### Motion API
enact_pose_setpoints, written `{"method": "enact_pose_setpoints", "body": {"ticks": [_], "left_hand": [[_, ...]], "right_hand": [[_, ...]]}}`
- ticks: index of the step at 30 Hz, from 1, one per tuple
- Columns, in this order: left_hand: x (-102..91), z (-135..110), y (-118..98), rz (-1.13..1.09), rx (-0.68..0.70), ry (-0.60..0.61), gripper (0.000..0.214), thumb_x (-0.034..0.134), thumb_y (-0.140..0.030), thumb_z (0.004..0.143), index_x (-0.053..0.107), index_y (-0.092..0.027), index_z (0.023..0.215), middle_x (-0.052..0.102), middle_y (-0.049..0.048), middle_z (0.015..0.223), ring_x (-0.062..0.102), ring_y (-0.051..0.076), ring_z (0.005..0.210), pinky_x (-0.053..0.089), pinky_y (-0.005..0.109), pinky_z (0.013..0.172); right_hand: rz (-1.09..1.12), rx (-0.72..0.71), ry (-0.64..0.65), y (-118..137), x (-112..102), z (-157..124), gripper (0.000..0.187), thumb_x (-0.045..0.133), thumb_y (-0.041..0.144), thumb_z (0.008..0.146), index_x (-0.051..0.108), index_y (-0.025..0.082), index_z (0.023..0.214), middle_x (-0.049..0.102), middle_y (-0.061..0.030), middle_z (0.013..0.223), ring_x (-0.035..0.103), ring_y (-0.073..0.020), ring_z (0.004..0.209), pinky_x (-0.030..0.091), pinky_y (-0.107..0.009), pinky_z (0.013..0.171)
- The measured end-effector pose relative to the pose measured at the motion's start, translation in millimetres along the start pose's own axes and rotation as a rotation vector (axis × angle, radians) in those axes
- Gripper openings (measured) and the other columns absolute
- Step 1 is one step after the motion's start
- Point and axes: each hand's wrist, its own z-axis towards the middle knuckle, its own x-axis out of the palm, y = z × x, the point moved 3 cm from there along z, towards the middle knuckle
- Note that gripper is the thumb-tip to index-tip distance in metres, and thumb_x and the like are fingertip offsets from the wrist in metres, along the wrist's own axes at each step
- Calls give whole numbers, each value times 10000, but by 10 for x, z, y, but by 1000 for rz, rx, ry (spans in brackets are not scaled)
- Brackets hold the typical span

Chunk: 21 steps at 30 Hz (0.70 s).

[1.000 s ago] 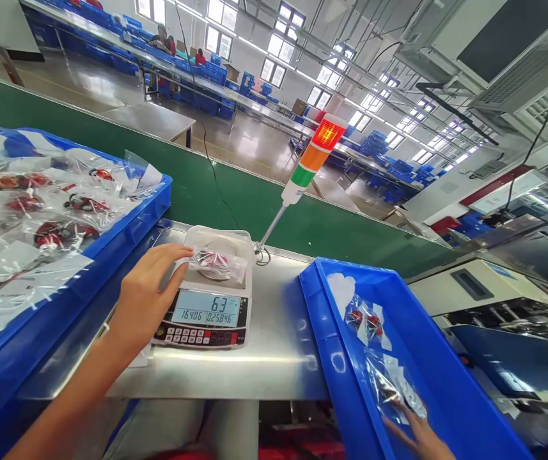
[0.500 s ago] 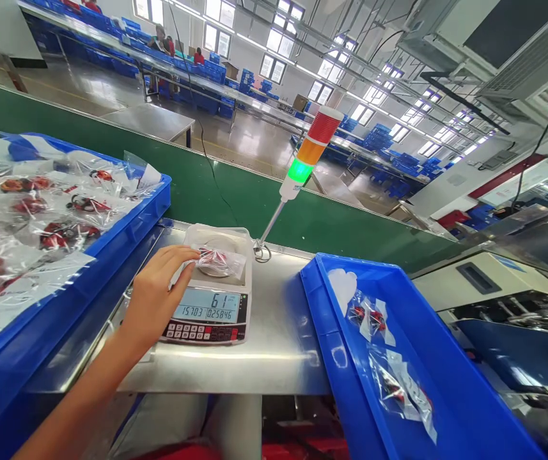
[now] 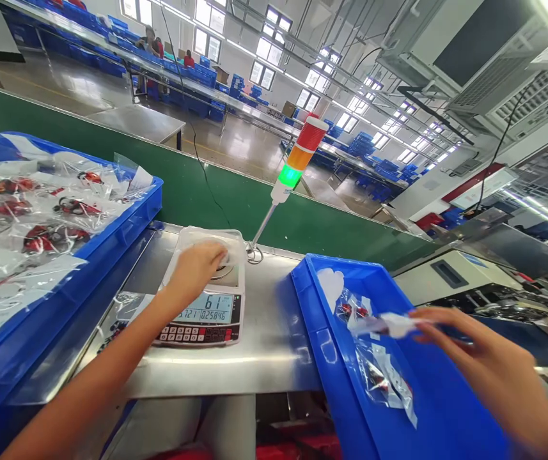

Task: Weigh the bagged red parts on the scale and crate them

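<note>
My left hand lies over the pan of the digital scale, its fingers curled down; whatever is under them is hidden. The display reads 61. My right hand pinches a small clear bag with a white label and holds it just above the right blue bin. Two similar bags with red parts lie in that bin. The left blue bin is heaped with several bags of red and black parts.
The scale stands on a steel table between the two bins. Another clear bag lies on the table left of the scale. Behind the scale, a signal tower glows green. A green conveyor belt runs behind.
My right hand has come into view holding a bag over the right bin. My left hand slid further over the scale pan. The tower light stays green; it was red a second ago.
</note>
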Motion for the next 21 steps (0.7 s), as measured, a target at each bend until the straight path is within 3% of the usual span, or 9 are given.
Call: {"method": "enact_pose_setpoints", "body": {"ticks": [2, 5, 7, 10, 12, 15, 18, 21], "left_hand": [[-170, 139, 98, -180, -185, -174, 221, 578, -285, 947, 778, -191, 954, 786, 62, 989, 741, 260, 952, 598, 415, 951], [-554, 246, 271, -578, -312, -423, 201, 634, -312, 906, 754, -171, 983, 783, 63, 1026, 753, 222, 883, 617, 384, 919], [-840, 269, 393, -770, -335, -531, 198, 669, -316, 873, 727, -150, 963, 777, 76, 1073, 755, 208, 855, 634, 405, 915], [-1298, 259, 568, -782, -321, -743, 189, 678, -331, 855, 704, -173, 957, 770, 43, 1101, 748, 193, 893, 629, 442, 970], [-1595, 236, 671, -624, -282, -912, 179, 621, -371, 912, 707, -238, 995, 758, -18, 1129, 736, 187, 990, 603, 452, 1026], [-1911, 211, 816, -145, -248, -1051, 245, 522, -443, 993, 721, -320, 1068, 733, -68, 1201, 672, 246, 1211, 518, 548, 1138], [-1908, 232, 992, 186, -259, -873, 303, 548, -505, 957, 733, -275, 1025, 729, -9, 1224, 588, 390, 1336, 396, 702, 1204], [-1625, 177, 1095, 192, -278, -660, 363, 548, -561, 904, 726, -248, 951, 741, 66, 1171, 603, 457, 1301, 417, 754, 1144]], "right_hand": [[313, -29, 26, 645, 339, 350, 402, 746, 648, 776, 781, 263, 884, 803, -56, 1013, 768, -268, 821, 664, -421, 792], [677, -147, 118, 1416, 1086, 682, 330, 772, 525, 810, 792, 207, 897, 809, -51, 950, 757, -245, 891, 642, -395, 844], [836, -218, 222, 1744, 1594, 799, 273, 763, 466, 829, 793, 202, 894, 817, -59, 1003, 751, -237, 946, 627, -385, 880], [877, -318, 369, 1941, 2138, 854, 213, 711, 412, 864, 799, 220, 892, 807, -76, 1149, 733, -258, 1087, 607, -401, 925], [771, -409, 450, 1890, 2294, 810, 202, 663, 364, 893, 815, 236, 930, 771, -85, 1273, 700, -272, 1198, 568, -442, 1010], [573, -500, 488, 1550, 2238, 669, 258, 605, 321, 938, 812, 268, 1082, 688, -72, 1431, 628, -273, 1330, 457, -498, 1156], [444, -439, 400, 891, 1980, 545, 320, 574, 393, 979, 773, 285, 1204, 674, -65, 1450, 614, -272, 1342, 452, -511, 1157], [242, -258, 251, -54, 1739, 469, 401, 520, 505, 980, 771, 256, 1170, 729, -93, 1344, 650, -290, 1267, 484, -503, 1106]]}}
